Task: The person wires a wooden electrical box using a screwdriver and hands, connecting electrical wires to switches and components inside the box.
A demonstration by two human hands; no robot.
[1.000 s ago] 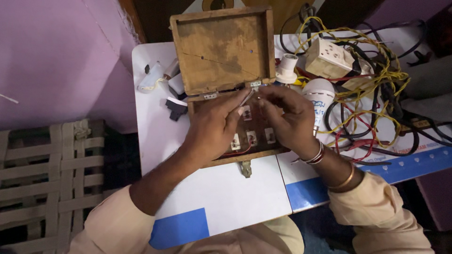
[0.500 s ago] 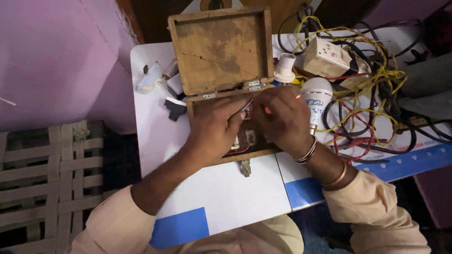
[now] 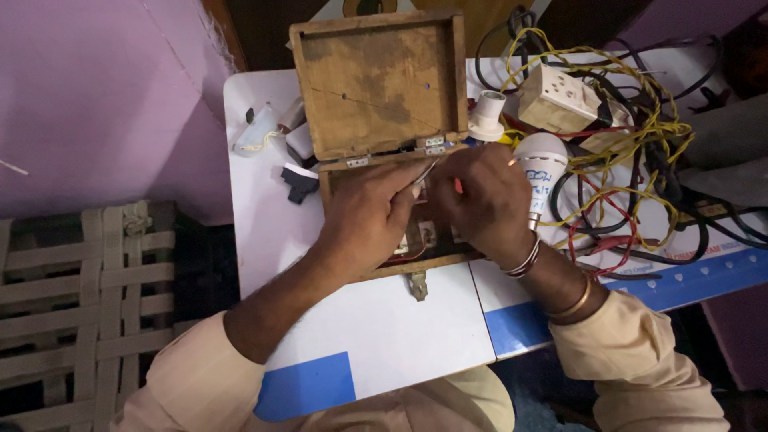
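Seen from above, at the far left, well away from the fingers, a woven-strap cot (image 3: 72, 304) sits beside a white table (image 3: 384, 336) with blue corner patches. Left of the left fingertips, on the table, lie a small black plug (image 3: 298, 182) and a few pale fittings. The left hand (image 3: 364, 216) reaches in from the lower left, forearm slanting up across the table, wrist bent down over an open wooden switch box (image 3: 400, 240); its thumb and forefinger are pinched together on a thin metal tool (image 3: 426, 171) pointing up and right, the other fingers curled onto the box's interior. The hinged lid (image 3: 380, 84) stands open just beyond the fingertips. The box looks rigid and fairly heavy, best gripped by its wooden side walls; the small white switches and thin red wire under the fingers look light and delicate, and I judge they want a fingertip pinch rather than a full grasp. The right hand (image 3: 484, 204), bangles at the wrist, comes from the lower right and faces the left one, its fingers closed together around something small with a red tip; what exactly cannot be told. Just right of those fingers lies a white bulb (image 3: 540, 164), then a white socket block (image 3: 558, 98) amid tangled yellow, red and black wires (image 3: 640, 160).
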